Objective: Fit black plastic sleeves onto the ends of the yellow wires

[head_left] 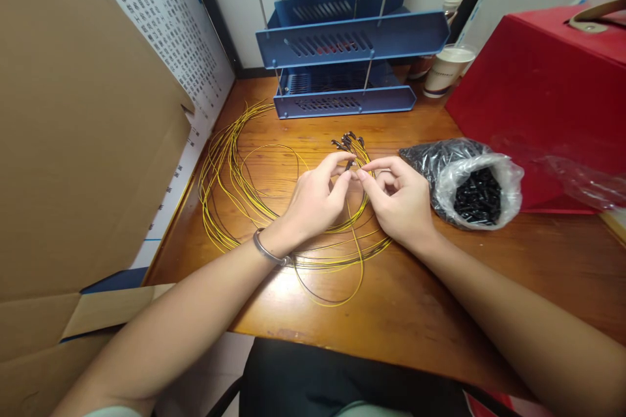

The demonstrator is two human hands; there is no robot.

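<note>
My left hand [320, 192] pinches a small black connector piece [349, 165] between thumb and fingers, above the coiled wires. Close against it on the right, my right hand [398, 199] has thumb and forefinger pressed together at the connector's end; what lies in that pinch is too small to make out. A yellow and black wire [360, 267] hangs in a loop below the hands. Several wires [215, 195] lie coiled on the table around and under my left hand. Just beyond the fingers sits a cluster of black connector ends [349, 139] on the wires.
At right, an open plastic bag [443, 192] holds many small black pieces [478, 199]. Behind stand a blue tiered tray rack [347, 104], a paper cup [446, 75] and a red box [548, 91]. Cardboard [88, 130] walls the left side of the wooden table [415, 300].
</note>
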